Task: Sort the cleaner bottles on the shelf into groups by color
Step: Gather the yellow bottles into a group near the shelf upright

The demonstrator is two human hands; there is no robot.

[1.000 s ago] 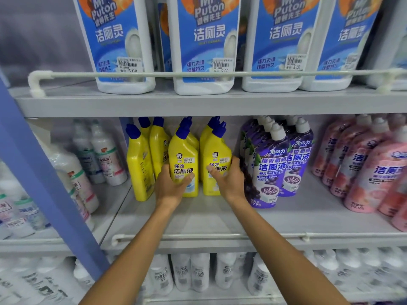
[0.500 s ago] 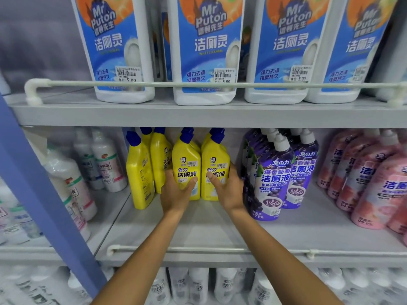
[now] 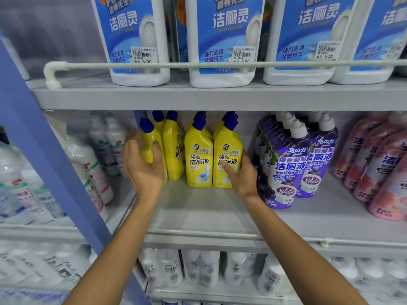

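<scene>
The leftmost yellow bottle is grasped by the left hand — the thumb is laid across its front and the fingers are curled round its far left side, though the hand is blurred. Its base is hidden by the palm. The rightmost yellow bottle is held low on its body by the right hand, with the thumb pressed over the label and the fingers wrapped behind its right edge. This bottle is stood upright on the middle shelf, towards the far side. Between the two held bottles, other yellow bottles with blue caps are packed side by side, and more are seen behind them.

Just to the right, purple bottles with white caps are grouped, the nearest almost touched by the right wrist. Further right, pink bottles are lined up. To the left, beyond a blue post, white bottles are kept in a neighbouring bay. On the shelf above, white jugs with blue labels are held behind a rail.
</scene>
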